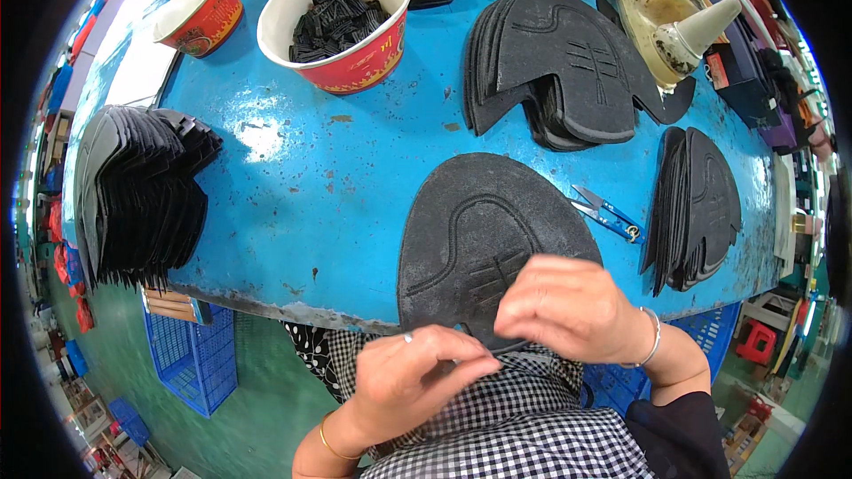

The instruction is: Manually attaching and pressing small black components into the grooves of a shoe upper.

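Left hand: here it is, low in front of the checked apron (541, 430), the left hand (413, 377) with thumb and forefinger drawn together; I cannot tell whether anything thin is caught between them.
Right hand: up over the near part of the pad, the right hand (568, 310) has its fingers curled in, tips pointing at the left; whatever they may be gripping is hidden.
Black pad: the rounded, grooved black pad (470, 204) lies on the blue table (275, 239), its near end reaching past the front edge toward the apron, partly covered by the right hand.
Edge danger: that overhang looks risky; a downward knock from the wrist could tip or slide the pad into the lap.
Fingertip danger: if there is something tiny in those pinches, a loose hold could drop it onto the dark pad or the checks, where it would be hard to spot.
Snips: blue-handled snips (624, 227) lie right of the pad, blades toward it; a rightward sweep of the hand could meet the points.
Right stack: beyond the snips, a right stack (697, 204) of dark pieces leans on edge; a bumped elbow might topple it.
Tub: farther back, a red-and-white tub (364, 71) holds small black bits, well apart from both hands.
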`<state>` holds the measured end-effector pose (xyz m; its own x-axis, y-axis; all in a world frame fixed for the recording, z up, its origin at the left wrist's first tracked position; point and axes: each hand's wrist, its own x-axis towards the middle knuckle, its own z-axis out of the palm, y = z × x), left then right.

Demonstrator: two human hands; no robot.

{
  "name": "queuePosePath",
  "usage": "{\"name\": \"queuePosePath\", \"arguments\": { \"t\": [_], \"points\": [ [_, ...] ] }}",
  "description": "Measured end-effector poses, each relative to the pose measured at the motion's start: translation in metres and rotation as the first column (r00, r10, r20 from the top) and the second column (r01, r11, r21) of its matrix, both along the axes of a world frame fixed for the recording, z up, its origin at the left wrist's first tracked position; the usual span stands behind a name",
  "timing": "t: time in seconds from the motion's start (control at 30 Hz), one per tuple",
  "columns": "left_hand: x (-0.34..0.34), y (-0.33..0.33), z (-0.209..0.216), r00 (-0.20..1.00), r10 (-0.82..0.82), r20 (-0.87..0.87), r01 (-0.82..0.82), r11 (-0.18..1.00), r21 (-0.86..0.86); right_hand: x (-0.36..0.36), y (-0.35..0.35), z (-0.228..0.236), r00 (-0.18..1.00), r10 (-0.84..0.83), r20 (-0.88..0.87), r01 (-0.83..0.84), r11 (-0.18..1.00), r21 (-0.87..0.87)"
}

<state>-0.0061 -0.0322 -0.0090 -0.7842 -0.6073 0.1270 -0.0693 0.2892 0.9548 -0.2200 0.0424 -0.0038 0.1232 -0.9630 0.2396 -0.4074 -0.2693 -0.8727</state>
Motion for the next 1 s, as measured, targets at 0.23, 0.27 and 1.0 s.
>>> {"name": "queuePosePath", "arguments": {
  "t": [0.23, 0.27, 1.0],
  "points": [
    [-0.004, -0.009, -0.015, 0.994, 0.109, -0.026, -0.108, 0.993, 0.042, -0.009, -0.008, -0.005, 0.992, -0.114, -0.054, 0.117, 0.992, 0.056],
    [-0.004, -0.010, -0.014, 0.994, 0.110, -0.026, -0.108, 0.993, 0.044, -0.010, -0.008, -0.005, 0.989, -0.130, -0.070, 0.135, 0.989, 0.064],
    [-0.006, -0.010, -0.017, 0.991, 0.120, 0.059, -0.090, 0.925, -0.368, 0.005, -0.020, -0.025, 0.924, -0.298, -0.238, 0.267, 0.951, -0.157]
  ]
}}
